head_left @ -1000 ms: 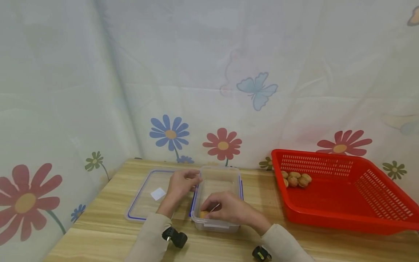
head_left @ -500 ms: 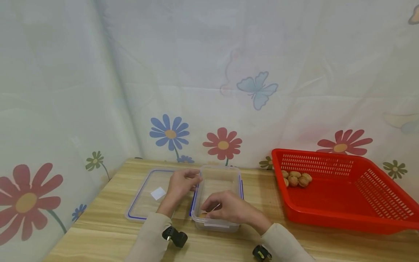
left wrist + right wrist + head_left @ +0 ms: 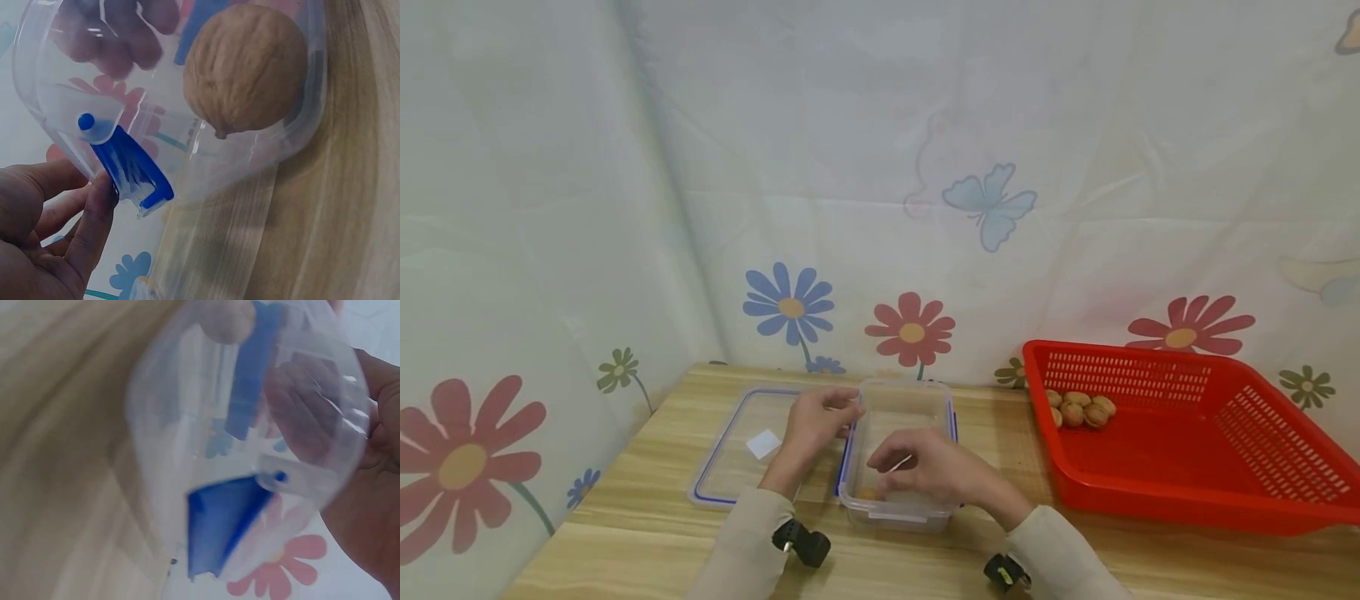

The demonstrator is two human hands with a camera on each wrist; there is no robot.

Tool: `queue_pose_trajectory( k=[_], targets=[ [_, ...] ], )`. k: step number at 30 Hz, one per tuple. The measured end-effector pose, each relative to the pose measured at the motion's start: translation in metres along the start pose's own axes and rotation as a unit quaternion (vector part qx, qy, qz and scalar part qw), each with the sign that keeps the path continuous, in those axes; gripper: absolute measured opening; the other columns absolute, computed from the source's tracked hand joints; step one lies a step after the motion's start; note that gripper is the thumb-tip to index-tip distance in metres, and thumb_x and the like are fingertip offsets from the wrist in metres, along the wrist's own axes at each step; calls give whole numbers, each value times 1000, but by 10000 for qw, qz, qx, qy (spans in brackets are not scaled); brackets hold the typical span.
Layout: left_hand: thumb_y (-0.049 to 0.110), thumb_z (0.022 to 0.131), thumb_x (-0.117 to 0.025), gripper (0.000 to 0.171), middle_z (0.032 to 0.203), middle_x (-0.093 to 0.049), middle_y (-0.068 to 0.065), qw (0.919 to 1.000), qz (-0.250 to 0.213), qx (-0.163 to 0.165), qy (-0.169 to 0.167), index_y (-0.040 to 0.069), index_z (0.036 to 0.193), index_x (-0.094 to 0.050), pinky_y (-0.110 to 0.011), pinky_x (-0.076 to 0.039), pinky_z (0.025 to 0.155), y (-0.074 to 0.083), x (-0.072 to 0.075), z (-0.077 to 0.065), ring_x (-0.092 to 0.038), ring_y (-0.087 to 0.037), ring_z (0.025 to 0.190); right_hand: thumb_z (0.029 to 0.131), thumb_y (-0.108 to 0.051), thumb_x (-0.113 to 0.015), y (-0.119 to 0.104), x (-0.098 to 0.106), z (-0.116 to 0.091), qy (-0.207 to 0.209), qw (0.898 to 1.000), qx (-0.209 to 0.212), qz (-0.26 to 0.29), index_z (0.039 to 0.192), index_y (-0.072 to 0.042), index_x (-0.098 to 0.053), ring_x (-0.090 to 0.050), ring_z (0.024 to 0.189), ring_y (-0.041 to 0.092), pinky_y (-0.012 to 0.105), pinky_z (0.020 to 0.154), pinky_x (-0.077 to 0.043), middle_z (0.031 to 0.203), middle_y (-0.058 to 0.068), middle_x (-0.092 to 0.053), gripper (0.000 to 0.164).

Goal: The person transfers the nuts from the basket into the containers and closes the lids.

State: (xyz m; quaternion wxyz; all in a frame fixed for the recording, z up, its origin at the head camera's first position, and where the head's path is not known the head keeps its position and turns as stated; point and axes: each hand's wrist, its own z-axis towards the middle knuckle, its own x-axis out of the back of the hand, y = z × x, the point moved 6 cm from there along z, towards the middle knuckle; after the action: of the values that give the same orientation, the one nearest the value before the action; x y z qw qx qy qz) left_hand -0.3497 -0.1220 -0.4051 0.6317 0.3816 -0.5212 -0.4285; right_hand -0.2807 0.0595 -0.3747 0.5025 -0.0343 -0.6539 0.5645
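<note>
A clear plastic food box (image 3: 898,518) with blue side latches stands uncovered on the table. My left hand (image 3: 820,421) pinches its left rim, beside a hanging blue latch (image 3: 134,169) in the left wrist view. One walnut (image 3: 247,69) lies at the near end of the box, seen through the wall. Just above that walnut, inside the box mouth, is my right hand (image 3: 932,471), its fingers loosely bent and apart with nothing between them. The right wrist view is blurred and shows the walnut only in part.
A clear lid (image 3: 726,471) with a blue seal and a white label lies left of the box. To the right stands a red perforated basket (image 3: 1187,504) with several walnuts (image 3: 1075,410) in its left corner. A flowered curtain (image 3: 865,208) hangs behind the wooden table (image 3: 625,533).
My right hand has lowered the walnut to the box floor, let go of it and risen slightly to the right. The left hand has stayed at the rim.
</note>
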Motion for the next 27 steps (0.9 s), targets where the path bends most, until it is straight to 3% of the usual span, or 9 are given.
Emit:
queue_pose_trajectory(
  k=[5,11,19,27],
  targets=[
    [6,93,-81,30,104,-77,-19,10000,-73,36,-53,-5,121,-76,-35,-66,67,-1,-2,-1,-76,-27,77,95,-12,-82,-7,14,-5,195,9998,18,-51,117,-8,-78,-73,105,20,39,96,-62,112,4,-77,23],
    [7,94,-80,30,106,-77,-19,10000,-47,27,-75,-4,122,-76,-35,-66,68,1,-3,-1,-77,-29,78,95,-10,-82,-19,33,-11,415,9990,129,-38,119,-5,-77,-73,104,17,32,95,-61,113,3,-77,25],
    [6,94,-80,31,106,-77,-18,9999,-39,88,-49,-4,123,-75,-34,-66,68,1,-1,-1,-76,-25,77,96,-16,-82,-36,67,-24,654,9958,155,-616,123,-11,-76,-72,107,22,35,97,-61,115,-3,-75,29],
    [5,93,-81,31,105,-77,-18,9999,-96,112,-16,-5,122,-76,-33,-66,67,0,0,0,-76,-25,76,94,-14,-83,-42,106,-38,954,9917,150,-845,125,-9,-76,-73,106,19,33,93,-63,118,2,-77,31]
  ],
)
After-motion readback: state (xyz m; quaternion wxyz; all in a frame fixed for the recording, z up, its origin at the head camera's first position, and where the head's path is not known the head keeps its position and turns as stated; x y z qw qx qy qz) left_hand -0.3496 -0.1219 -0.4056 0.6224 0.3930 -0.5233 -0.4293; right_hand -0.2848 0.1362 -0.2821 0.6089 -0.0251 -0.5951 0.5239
